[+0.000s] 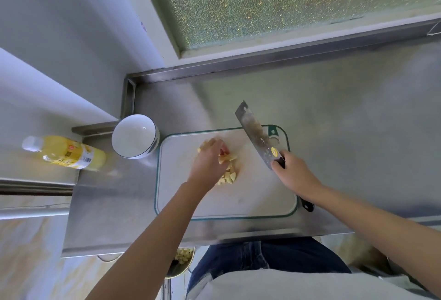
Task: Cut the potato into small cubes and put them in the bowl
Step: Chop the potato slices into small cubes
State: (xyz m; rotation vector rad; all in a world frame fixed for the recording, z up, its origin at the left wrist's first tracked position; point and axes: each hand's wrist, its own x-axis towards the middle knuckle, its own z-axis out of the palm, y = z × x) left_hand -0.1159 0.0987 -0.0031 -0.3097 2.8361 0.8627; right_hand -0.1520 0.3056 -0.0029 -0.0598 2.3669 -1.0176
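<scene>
Pale yellow potato cubes [228,175] lie in a loose heap on the white cutting board [250,199] with a green border. My left hand [210,159] rests on top of the heap, fingers curled over some pieces; whether it grips them I cannot tell. My right hand [292,173] grips the black handle of a cleaver [256,134], whose blade is raised and points away over the board's far right part. A white bowl [135,135] with a dark rim stands just left of the board, and no pieces show in it.
A yellow bottle [64,153] lies on its side on the ledge left of the bowl. The steel counter [358,132] stretches right of the board, with a raised rim at the back. Below the counter's front edge a metal container [182,258] holds potato cubes.
</scene>
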